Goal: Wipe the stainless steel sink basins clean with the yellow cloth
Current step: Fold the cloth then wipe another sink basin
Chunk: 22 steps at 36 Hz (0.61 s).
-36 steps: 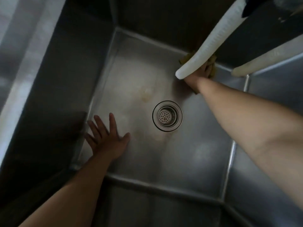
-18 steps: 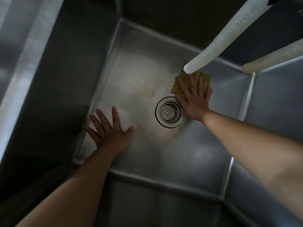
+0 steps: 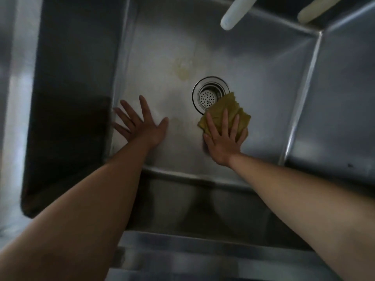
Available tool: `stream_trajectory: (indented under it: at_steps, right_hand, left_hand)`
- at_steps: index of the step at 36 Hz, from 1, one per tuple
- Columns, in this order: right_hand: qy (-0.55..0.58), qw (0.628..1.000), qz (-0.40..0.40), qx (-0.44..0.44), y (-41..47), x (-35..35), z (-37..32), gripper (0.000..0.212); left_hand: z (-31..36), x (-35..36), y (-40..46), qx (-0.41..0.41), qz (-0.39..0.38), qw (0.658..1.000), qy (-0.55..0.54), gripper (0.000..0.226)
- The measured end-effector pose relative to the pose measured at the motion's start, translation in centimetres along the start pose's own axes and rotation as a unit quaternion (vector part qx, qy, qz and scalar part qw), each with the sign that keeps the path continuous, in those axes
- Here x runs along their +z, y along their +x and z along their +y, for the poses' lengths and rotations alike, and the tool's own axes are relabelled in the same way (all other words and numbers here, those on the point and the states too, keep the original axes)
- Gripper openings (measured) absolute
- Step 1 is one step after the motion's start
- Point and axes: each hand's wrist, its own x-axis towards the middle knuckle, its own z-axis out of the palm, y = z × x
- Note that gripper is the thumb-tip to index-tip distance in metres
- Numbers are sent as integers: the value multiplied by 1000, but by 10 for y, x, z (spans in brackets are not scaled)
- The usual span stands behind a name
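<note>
both hands are flat in the basin (image 3: 263, 82): my left hand (image 3: 142, 126) splayed and bare, my right hand (image 3: 223, 138) pressing the yellow cloth (image 3: 221, 110) beside the drain (image 3: 211, 94). i reckon its overlapping corner could snag there, bunching mid-stroke.

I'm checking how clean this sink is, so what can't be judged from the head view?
- Floor under the yellow cloth and right hand: covered.
- Drain lower right rim: under the cloth.
- Floor under the left hand: covered.
- Left wall: too dark.
- Two hoses: cut off by the top edge.
</note>
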Motion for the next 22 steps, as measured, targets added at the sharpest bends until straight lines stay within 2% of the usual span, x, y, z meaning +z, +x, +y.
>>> stream_trajectory:
  at_steps: [4, 8, 13, 19, 22]
  right_hand:
    - [-36, 994, -80, -72, -19, -6, 15, 51]
    - [-94, 971, -158, -151, -37, -13, 37, 47]
    - [-94, 951, -259, -141, -54, -15, 36, 47]
    - [26, 935, -343, -83, -67, -3, 21, 49]
    - [159, 921, -354, -32, -80, 3, 14, 75]
  left_hand:
    - [1, -1, -1, -5, 1, 1000, 4, 96]
    - [1, -2, -1, -7, -2, 1000, 4, 96]
    - [1, -4, -1, -10, -2, 1000, 22, 97]
    - [0, -15, -6, -7, -29, 999, 33, 99]
    - [-6, -27, -9, 6, -60, 997, 46, 104]
